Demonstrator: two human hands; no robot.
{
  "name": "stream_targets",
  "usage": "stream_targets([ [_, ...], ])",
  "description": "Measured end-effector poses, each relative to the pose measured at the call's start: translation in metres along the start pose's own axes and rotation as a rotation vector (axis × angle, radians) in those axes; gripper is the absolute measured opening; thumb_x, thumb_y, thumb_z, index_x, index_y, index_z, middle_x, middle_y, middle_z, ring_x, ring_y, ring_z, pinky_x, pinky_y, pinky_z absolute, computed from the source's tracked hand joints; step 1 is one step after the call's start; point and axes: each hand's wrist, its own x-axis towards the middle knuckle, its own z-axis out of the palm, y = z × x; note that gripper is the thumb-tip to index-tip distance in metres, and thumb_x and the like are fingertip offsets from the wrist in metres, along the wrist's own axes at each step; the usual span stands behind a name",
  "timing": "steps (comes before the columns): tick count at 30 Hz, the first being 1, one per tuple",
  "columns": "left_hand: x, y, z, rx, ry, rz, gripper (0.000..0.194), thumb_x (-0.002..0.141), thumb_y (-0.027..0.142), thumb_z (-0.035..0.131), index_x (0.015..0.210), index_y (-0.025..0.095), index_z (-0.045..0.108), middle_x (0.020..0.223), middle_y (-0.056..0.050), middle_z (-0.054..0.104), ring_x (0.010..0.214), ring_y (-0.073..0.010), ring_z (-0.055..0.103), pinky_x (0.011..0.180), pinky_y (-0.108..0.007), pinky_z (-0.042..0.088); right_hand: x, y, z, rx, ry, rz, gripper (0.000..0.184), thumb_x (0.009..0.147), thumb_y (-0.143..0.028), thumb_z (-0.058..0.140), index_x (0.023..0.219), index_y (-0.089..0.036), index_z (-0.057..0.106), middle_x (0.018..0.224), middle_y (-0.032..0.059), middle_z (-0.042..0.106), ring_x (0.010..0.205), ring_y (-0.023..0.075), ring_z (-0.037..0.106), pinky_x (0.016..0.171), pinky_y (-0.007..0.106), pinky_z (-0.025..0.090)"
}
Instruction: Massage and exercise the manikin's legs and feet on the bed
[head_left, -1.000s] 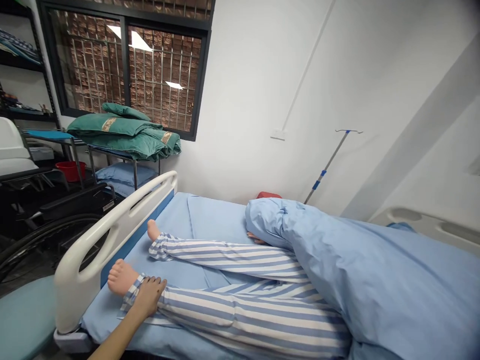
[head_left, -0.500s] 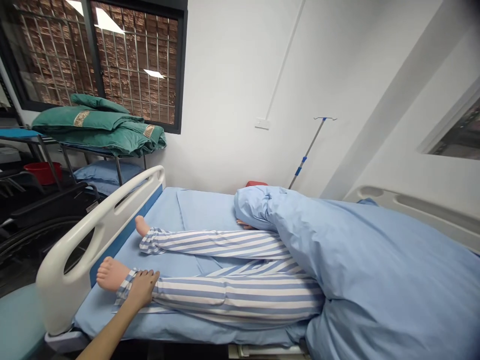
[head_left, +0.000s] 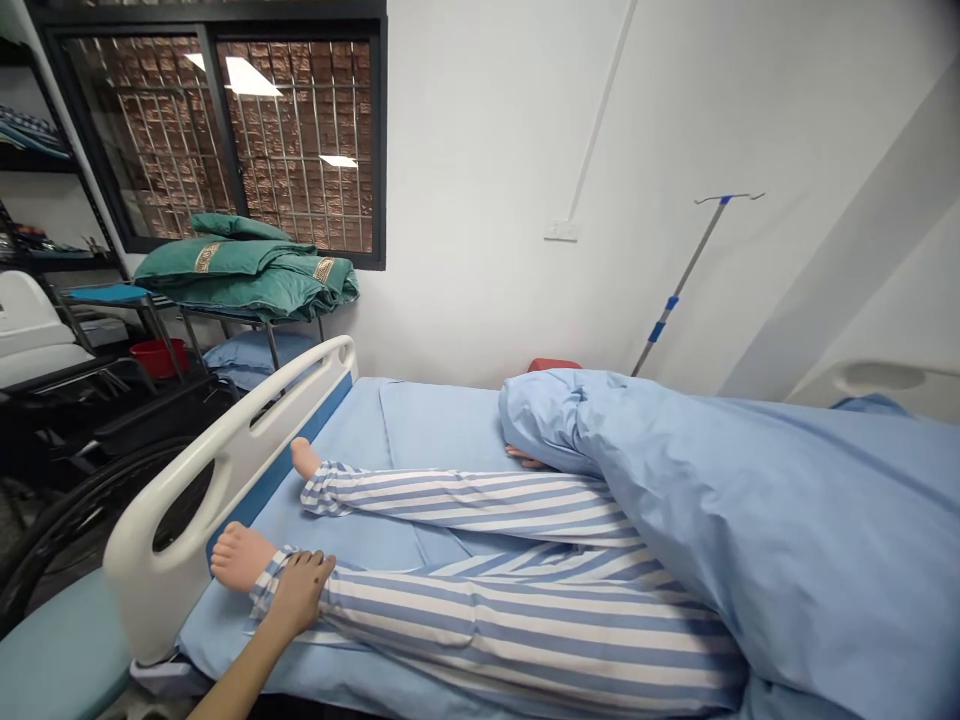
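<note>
On the bed (head_left: 442, 415), the nearer striped leg (head_left: 517, 618) looks soft-clothed but probably heavy, best held at its cuffed ankle (head_left: 265, 582), where the left hand (head_left: 302, 588) drapes, its grip's closure impossible to tell.

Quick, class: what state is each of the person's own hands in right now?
Left hand: over the lower end of the striped trouser leg, near the foot; whether it grips cannot be told.
Right hand: out of view, cannot be told.
</note>
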Motion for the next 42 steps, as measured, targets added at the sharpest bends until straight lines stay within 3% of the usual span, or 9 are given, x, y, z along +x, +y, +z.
stream_targets([
  [12,0.001,0.002,-0.007,0.023,-0.029,0.021,0.061,0.055,0.013,0.051,0.116,0.019,0.049,0.111,-0.01,0.057,0.102,-0.0264,0.05,0.089,-0.039,0.031,0.009,0.012,-0.006,0.056,0.009,-0.009,0.021,0.057,-0.033,0.059,0.039,-0.032,0.049,0.061,-0.0102,0.067,0.11,0.0219,0.052,0.075,0.027,0.049],
  [17,0.006,-0.001,-0.01,0.085,-0.084,0.106,0.062,0.055,0.017,0.052,0.117,0.018,0.046,0.11,-0.012,0.056,0.1,-0.0278,0.05,0.087,-0.042,0.033,0.024,0.017,-0.01,-0.087,0.167,-0.053,0.024,0.062,-0.041,0.05,0.043,-0.025,0.047,0.071,0.0025,0.069,0.092,0.0115,0.061,0.075,0.025,0.043],
  [20,0.014,-0.006,-0.012,0.11,-0.144,0.209,0.062,0.051,0.019,0.054,0.113,0.017,0.048,0.104,-0.012,0.058,0.094,-0.0287,0.053,0.083,-0.043,0.037,0.001,0.027,-0.055,-0.089,0.227,-0.11,0.032,0.064,-0.045,0.044,0.039,-0.025,0.039,0.073,0.0074,0.068,0.09,0.0076,0.06,0.076,0.025,0.04],
  [26,0.023,-0.014,-0.014,0.005,-0.168,0.323,0.059,0.045,0.021,0.055,0.104,0.015,0.052,0.099,-0.012,0.059,0.088,-0.0284,0.054,0.076,-0.04,0.043,-0.11,0.041,-0.2,-0.1,0.346,-0.3,0.036,0.066,-0.046,0.032,0.038,-0.024,0.039,0.071,0.0058,0.066,0.087,0.0068,0.06,0.076,0.025,0.04],
  [29,0.024,-0.016,-0.012,-0.052,-0.168,0.331,0.059,0.047,0.022,0.054,0.105,0.016,0.05,0.101,-0.012,0.058,0.091,-0.0283,0.053,0.074,-0.039,0.044,-0.149,0.034,-0.23,-0.237,0.387,-0.262,0.029,0.064,-0.042,0.047,0.048,-0.018,0.051,0.072,0.0029,0.064,0.084,0.0092,0.061,0.072,0.03,0.041],
  [34,0.023,-0.017,-0.005,-0.099,-0.163,0.317,0.057,0.048,0.023,0.055,0.104,0.016,0.05,0.099,-0.012,0.058,0.09,-0.0298,0.052,0.072,-0.041,0.043,-0.135,-0.015,-0.198,-0.369,0.269,-0.281,0.019,0.047,-0.028,0.072,0.061,-0.02,0.063,0.068,0.0022,0.065,0.078,0.0203,0.061,0.073,0.035,0.045],
  [36,0.023,-0.017,-0.003,-0.118,-0.159,0.315,0.057,0.048,0.024,0.057,0.104,0.016,0.051,0.099,-0.013,0.058,0.089,-0.0305,0.053,0.072,-0.042,0.043,-0.096,-0.054,-0.164,-0.606,0.139,-0.368,0.033,0.05,-0.027,0.072,0.081,-0.016,0.066,0.082,0.0046,0.066,0.082,0.0211,0.06,0.077,0.034,0.043],
  [39,0.027,-0.017,0.001,-0.135,-0.185,0.302,0.059,0.047,0.027,0.061,0.104,0.015,0.052,0.098,-0.014,0.059,0.087,-0.0302,0.054,0.074,-0.042,0.043,-0.02,-0.11,-0.109,-1.06,0.252,-0.634,0.049,0.061,-0.027,0.066,0.108,-0.013,0.057,0.109,0.0092,0.06,0.102,0.0247,0.053,0.089,0.034,0.036],
  [42,0.033,-0.015,0.003,-0.168,-0.232,0.258,0.041,0.065,0.027,0.052,0.103,0.013,0.054,0.099,-0.015,0.061,0.09,-0.0288,0.055,0.074,-0.041,0.044,0.047,-0.134,-0.079,-1.445,0.36,-0.628,0.059,0.065,-0.029,0.063,0.118,-0.011,0.046,0.123,0.0146,0.05,0.117,0.0284,0.042,0.095,0.037,0.031],
])
